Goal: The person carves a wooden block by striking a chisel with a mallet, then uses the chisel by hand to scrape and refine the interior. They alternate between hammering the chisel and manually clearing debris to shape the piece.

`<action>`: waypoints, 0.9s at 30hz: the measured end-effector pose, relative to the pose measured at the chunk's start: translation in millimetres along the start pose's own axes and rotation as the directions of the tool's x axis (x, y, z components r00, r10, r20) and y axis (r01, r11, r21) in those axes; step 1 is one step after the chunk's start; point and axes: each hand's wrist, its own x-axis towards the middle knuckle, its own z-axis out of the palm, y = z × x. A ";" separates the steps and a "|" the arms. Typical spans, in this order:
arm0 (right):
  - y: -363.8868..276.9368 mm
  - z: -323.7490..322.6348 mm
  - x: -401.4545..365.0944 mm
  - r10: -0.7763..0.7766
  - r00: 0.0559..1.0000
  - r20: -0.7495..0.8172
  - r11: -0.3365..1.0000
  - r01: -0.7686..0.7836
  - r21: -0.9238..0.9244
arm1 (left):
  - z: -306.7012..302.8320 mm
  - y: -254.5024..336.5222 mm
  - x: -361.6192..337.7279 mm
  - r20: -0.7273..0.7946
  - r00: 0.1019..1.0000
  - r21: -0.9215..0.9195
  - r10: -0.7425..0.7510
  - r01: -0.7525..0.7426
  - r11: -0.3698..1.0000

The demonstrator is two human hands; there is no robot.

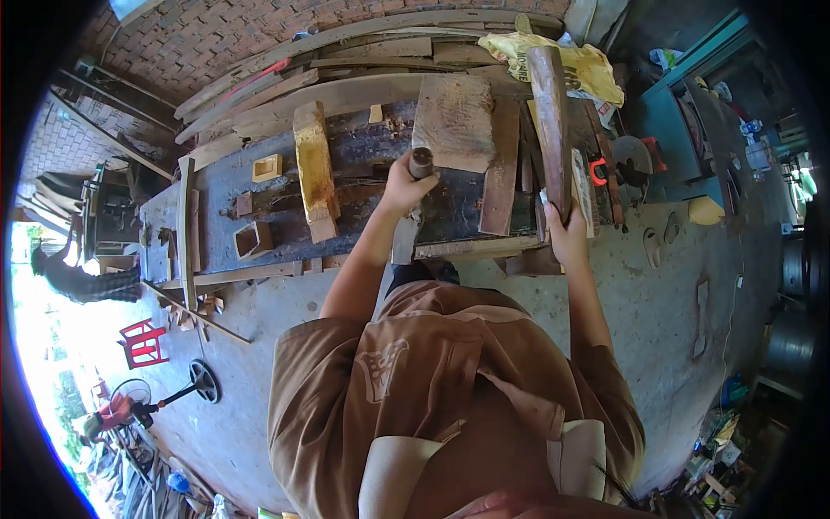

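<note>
My left hand (405,186) is closed around the dark, round-ended handle of a chisel (404,240), whose flat metal blade points down toward my body at the bench's near edge. In my right hand (566,233) is the lower end of a long wooden club (548,112), held upright at the right of the bench. A thick, rough wooden block (454,121) lies between the two hands, farther back. Left of my left hand, a yellowish wooden beam (313,164) lies across the dark workbench (363,177).
Small hollow wooden boxes (252,240) sit on the bench's left part. Long planks (372,86) are stacked behind it, beside a yellow sack (588,73). On the floor at left are a red stool (143,342) and a fan (130,398). Another person (86,272) bends at far left.
</note>
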 end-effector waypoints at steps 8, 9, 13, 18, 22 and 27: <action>26.3 16.9 -4.9 0.101 0.970 0.223 0.994 -0.110 0.027 | -41.8 8.2 -5.2 -0.334 0.942 -0.381 0.038 -0.172 0.908; 24.9 18.7 -5.6 0.105 0.969 0.224 0.993 -0.113 0.025 | -41.8 8.3 -5.7 -0.333 0.942 -0.382 0.034 -0.168 0.909; 19.0 21.9 -3.2 0.096 0.963 0.252 0.995 -0.096 -0.010 | -37.4 5.0 -5.2 -0.342 0.939 -0.391 0.016 -0.158 0.907; 18.0 21.7 -2.8 0.081 0.962 0.259 0.996 -0.084 0.001 | -36.0 -0.7 -7.5 -0.320 0.946 -0.338 0.054 -0.167 0.926; 15.3 20.5 -2.4 0.123 0.952 0.281 0.991 -0.134 0.019 | -34.7 0.3 -9.5 -0.310 0.950 -0.335 0.049 -0.157 0.929; 27.5 23.2 -2.8 0.140 0.954 0.263 0.987 -0.157 0.042 | -29.4 5.2 -12.4 -0.318 0.947 -0.324 0.036 -0.145 0.935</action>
